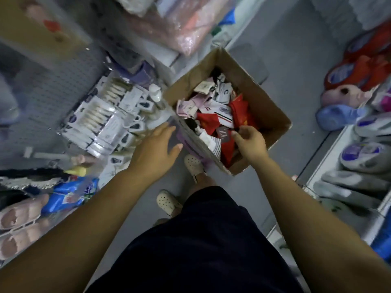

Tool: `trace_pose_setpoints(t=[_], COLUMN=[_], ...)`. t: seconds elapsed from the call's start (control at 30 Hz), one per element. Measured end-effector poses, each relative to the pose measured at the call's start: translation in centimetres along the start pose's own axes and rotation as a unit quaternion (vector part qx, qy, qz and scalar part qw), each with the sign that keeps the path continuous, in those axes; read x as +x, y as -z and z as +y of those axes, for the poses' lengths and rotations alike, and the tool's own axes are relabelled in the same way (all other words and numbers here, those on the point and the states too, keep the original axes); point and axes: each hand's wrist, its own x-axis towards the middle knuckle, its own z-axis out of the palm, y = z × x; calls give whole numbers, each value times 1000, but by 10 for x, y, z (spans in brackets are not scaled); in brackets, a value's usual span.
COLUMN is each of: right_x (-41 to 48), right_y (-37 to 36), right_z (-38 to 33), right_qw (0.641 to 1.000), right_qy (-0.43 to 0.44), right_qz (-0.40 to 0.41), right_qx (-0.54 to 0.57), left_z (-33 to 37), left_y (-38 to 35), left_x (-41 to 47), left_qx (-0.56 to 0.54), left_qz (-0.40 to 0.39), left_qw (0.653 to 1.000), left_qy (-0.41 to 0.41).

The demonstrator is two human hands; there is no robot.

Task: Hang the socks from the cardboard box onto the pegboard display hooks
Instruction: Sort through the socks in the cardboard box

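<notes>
An open cardboard box (266,106) stands on the grey floor, filled with several packed socks (213,108) in red, white, pink and black. My right hand (249,140) reaches into the near right part of the box, its fingers curled among the red socks; whether it grips one is hidden. My left hand (156,144) hovers with fingers spread and straight just left of the box's near wall, holding nothing. The grey pegboard (42,96) rises at the left, with packaged socks (105,123) hanging on its hooks.
My two feet in pale perforated clogs (193,166) stand right beside the box. Slippers fill a shelf (338,166) on the right and lie at lower left. Plastic-wrapped goods (182,28) are stacked behind the box. A metal hook arm (46,155) sticks out at left.
</notes>
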Motion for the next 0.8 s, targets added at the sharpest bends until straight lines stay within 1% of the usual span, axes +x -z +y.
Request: trace_pose_setpoints(t=[0.07, 0.17, 0.37, 0.5, 0.6, 0.73, 0.8], right_x=[33, 78, 142, 169, 187, 190, 187], right_y=[-1, -9, -34, -46, -50, -41, -36], right_z=[2, 4, 13, 17, 20, 10, 10], right_qw=[999, 998, 998, 994, 994, 995, 995], right_qy=[-31, -55, -60, -85, -89, -87, -84], right_qz=[-2, 6, 12, 36, 53, 35, 39], right_qx=[11, 14, 28, 60, 31, -30, -35], left_z=[3, 3, -15, -24, -24, -26, -26], left_y=[-6, -14, -37, -51, -56, -55, -54], left_x=[26, 60, 98, 102, 101, 104, 104], left_qx=[29, 78, 146, 162, 153, 144, 138], left_qz=[-12, -38, -99, -125, -124, -129, -136], left_qw=[999, 996, 984, 978, 980, 981, 981], left_qy=[-15, -35, -26, -24, -25, -28, -23])
